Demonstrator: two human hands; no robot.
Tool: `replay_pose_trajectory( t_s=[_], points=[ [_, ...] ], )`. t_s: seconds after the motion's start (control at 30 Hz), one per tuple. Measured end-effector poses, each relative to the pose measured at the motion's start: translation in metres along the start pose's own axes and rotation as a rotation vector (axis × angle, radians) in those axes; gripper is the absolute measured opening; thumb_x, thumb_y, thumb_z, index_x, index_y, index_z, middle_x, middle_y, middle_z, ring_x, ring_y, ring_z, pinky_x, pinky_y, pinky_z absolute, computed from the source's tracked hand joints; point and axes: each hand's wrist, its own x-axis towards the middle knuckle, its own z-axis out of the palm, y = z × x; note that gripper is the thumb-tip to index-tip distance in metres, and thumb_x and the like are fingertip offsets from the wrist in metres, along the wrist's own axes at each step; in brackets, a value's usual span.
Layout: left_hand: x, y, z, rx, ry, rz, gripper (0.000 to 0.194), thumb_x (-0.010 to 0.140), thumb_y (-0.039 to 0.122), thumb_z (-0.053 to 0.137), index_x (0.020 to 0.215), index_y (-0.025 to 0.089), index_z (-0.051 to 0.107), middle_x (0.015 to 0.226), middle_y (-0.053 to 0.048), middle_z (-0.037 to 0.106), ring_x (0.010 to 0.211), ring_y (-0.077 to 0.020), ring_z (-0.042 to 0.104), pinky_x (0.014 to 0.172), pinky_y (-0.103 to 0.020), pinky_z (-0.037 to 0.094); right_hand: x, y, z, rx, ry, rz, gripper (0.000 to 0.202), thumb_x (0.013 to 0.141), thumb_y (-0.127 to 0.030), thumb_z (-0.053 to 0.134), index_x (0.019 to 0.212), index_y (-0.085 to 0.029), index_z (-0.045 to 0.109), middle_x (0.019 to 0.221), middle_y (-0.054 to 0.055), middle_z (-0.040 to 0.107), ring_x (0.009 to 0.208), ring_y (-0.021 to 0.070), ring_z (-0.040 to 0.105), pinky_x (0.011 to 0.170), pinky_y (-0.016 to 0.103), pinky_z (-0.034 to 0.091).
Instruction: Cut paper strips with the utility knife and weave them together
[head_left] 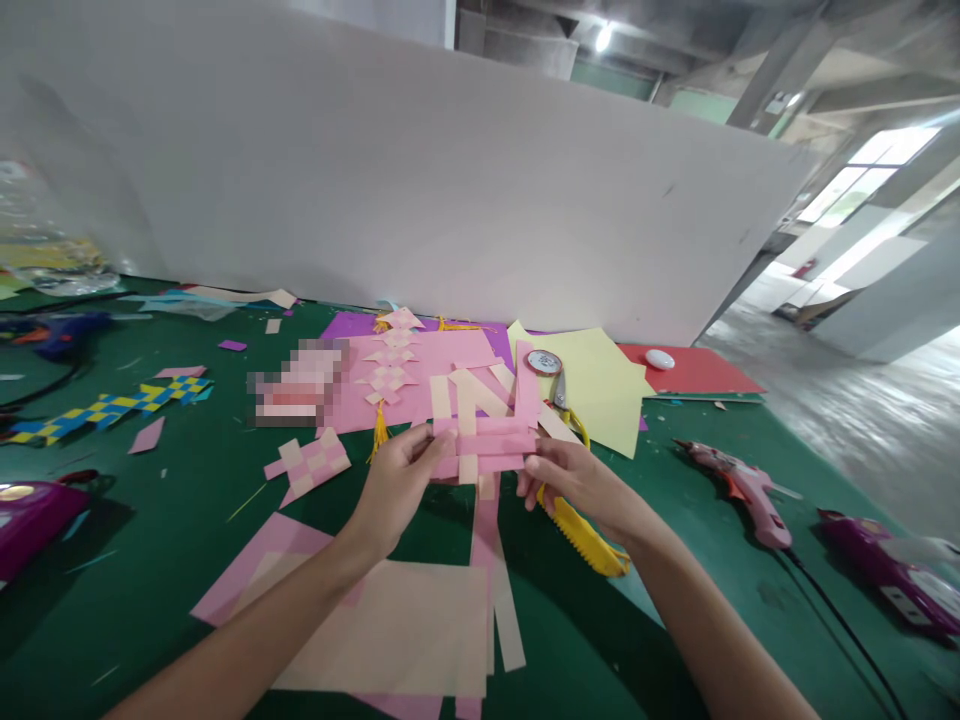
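Pink and cream paper strips, woven together into a piece (491,440), are held up over the green table. My left hand (401,475) pinches the left edge of this woven piece between thumb and fingers. At its right edge, my right hand (566,480) has its thumb and fingers closed on the paper. Loose strip ends stick up from the top of the piece, and long pink and cream strips (486,530) lie below it. Scissors with yellow handles (574,420) lie just behind my right hand, and a yellow serrated tool (589,540) is beneath it.
Cream sheets (397,620) lie in front on the green table (600,640). A small woven piece (309,465) and a blue-yellow woven strip (112,408) are left. A pink glue gun (739,485) with its cord and a purple device (892,570) stand right. A white panel (420,180) rises behind.
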Motion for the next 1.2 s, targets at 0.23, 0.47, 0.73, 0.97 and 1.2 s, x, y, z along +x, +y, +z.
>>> replay_pose_trajectory(
  t_s=[0.23, 0.47, 0.73, 0.97, 1.2],
  points=[
    [0.0, -0.005, 0.001, -0.006, -0.038, 0.028, 0.034, 0.082, 0.049, 0.05, 0.068, 0.018, 0.052, 0.062, 0.004, 0.04, 0.06, -0.0124, 0.04, 0.054, -0.022, 0.033, 0.002, 0.004, 0.009, 0.122, 0.026, 0.022, 0.027, 0.077, -0.039, 0.062, 0.07, -0.014, 0.057, 0.064, 0.002, 0.062, 0.052, 0.0102, 0.057, 0.043, 0.019, 0.037],
    [0.0, -0.004, -0.001, 0.011, -0.052, 0.001, 0.035, 0.081, 0.051, 0.052, 0.071, 0.018, 0.055, 0.061, 0.004, 0.042, 0.057, -0.0119, 0.041, 0.05, -0.022, 0.032, 0.0, 0.004, 0.003, 0.138, 0.041, 0.026, 0.026, 0.077, -0.037, 0.064, 0.068, -0.014, 0.055, 0.062, 0.001, 0.06, 0.052, 0.0105, 0.057, 0.045, 0.021, 0.037],
    [-0.001, -0.001, 0.0, -0.057, -0.049, -0.023, 0.036, 0.077, 0.053, 0.054, 0.07, 0.018, 0.057, 0.065, 0.001, 0.054, 0.062, -0.015, 0.052, 0.053, -0.022, 0.041, -0.002, 0.002, -0.008, 0.073, 0.029, 0.023, 0.029, 0.079, -0.038, 0.06, 0.063, -0.017, 0.049, 0.061, 0.001, 0.061, 0.053, 0.0112, 0.057, 0.046, 0.022, 0.037],
    [0.002, -0.005, -0.001, -0.133, -0.062, -0.056, 0.03, 0.078, 0.047, 0.057, 0.073, 0.017, 0.057, 0.067, 0.002, 0.054, 0.067, -0.0154, 0.054, 0.06, -0.024, 0.046, -0.002, 0.002, 0.005, -0.481, 0.538, -0.405, 0.057, 0.074, -0.04, 0.065, 0.125, -0.022, 0.046, 0.116, 0.01, 0.054, 0.105, 0.0245, 0.053, 0.087, 0.042, 0.046],
    [0.0, 0.001, 0.004, -0.087, -0.091, -0.063, 0.032, 0.075, 0.048, 0.057, 0.069, 0.017, 0.058, 0.065, 0.0, 0.056, 0.064, -0.0167, 0.055, 0.056, -0.025, 0.046, -0.006, 0.002, 0.031, -0.97, 0.34, -0.738, 0.057, 0.077, -0.033, 0.065, 0.129, -0.025, 0.045, 0.133, 0.01, 0.044, 0.13, 0.0307, 0.029, 0.105, 0.055, 0.026]
  ],
)
